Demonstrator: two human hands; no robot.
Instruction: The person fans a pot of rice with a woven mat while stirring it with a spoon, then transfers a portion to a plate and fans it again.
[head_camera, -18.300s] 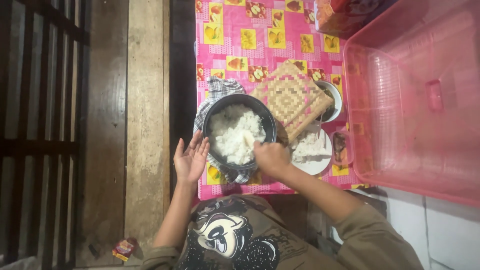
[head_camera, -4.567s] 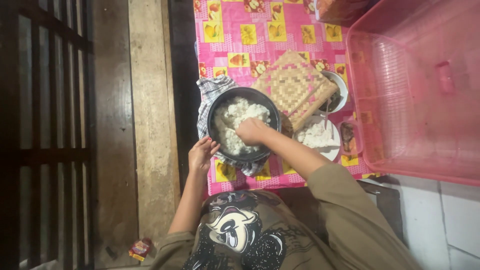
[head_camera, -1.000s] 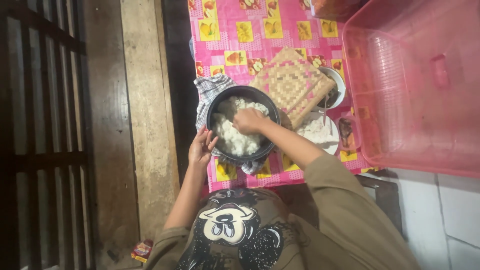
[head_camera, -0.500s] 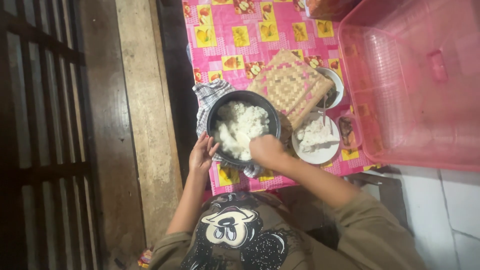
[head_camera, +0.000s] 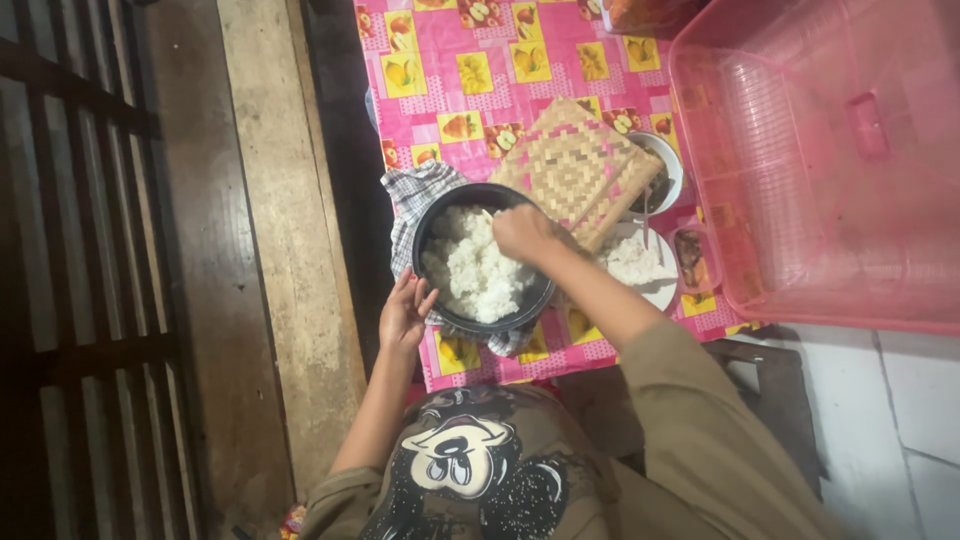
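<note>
Head view: left hand (head_camera: 403, 312) rests open-fingered against the black pot (head_camera: 432, 296) rim at eight o'clock, steadying it on the checked cloth (head_camera: 415, 190). Right hand (head_camera: 520, 232), closed on something I cannot make out, works the rice (head_camera: 470, 275) at two o'clock. Stirring seems underway; the woven mat (head_camera: 578, 165) and plate (head_camera: 662, 292) crowd the right, and the surface edge lies close left.

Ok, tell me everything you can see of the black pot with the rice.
The round black pot looks like dark metal, upright and uncovered, largely filled with clumpy white cooked rice. It sits on a checked grey-and-white cloth over the pink fruit-patterned tablecloth, near the table's front edge. The left hand rests against its near left rim; the right hand is inside at the far right, on the rice. A woven bamboo mat lies at its far right rim.
</note>
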